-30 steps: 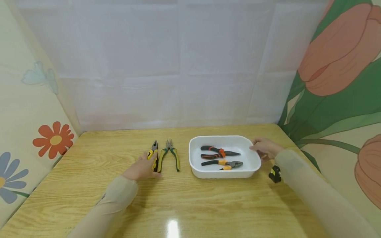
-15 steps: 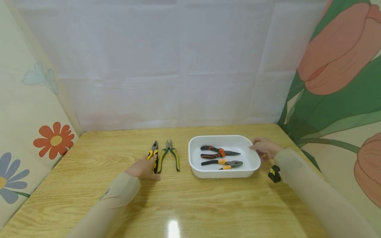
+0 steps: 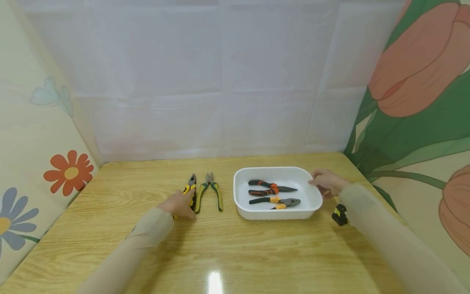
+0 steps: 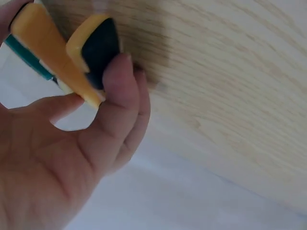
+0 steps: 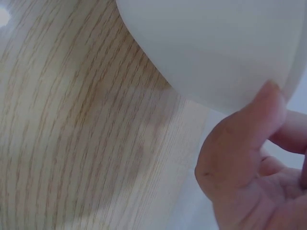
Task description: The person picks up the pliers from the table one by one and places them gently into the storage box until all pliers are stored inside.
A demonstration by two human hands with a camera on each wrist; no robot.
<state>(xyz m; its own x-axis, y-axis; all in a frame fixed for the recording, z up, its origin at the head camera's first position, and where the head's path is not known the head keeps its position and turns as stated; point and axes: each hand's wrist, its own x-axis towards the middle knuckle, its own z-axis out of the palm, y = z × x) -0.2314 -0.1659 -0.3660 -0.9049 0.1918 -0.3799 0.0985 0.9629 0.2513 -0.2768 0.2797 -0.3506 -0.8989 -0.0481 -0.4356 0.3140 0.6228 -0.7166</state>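
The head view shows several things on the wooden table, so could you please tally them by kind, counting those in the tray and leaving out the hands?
Pliers: 4 (yellow-and-black pair, green-and-yellow pair, red-and-black pair, orange-and-black pair)
White tray: 1
Small black-and-yellow object, possibly a tape measure: 1
Total: 6

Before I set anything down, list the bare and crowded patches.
Bare: the wooden table between the beige sleeves, nearer than the white plastic tray; and left of the left hand. Crowded: that hand grips yellow-black pliers beside green-yellow pliers; the tray holds two black-orange pliers, the right hand pinches its rim, a black-yellow tape measure nearby.
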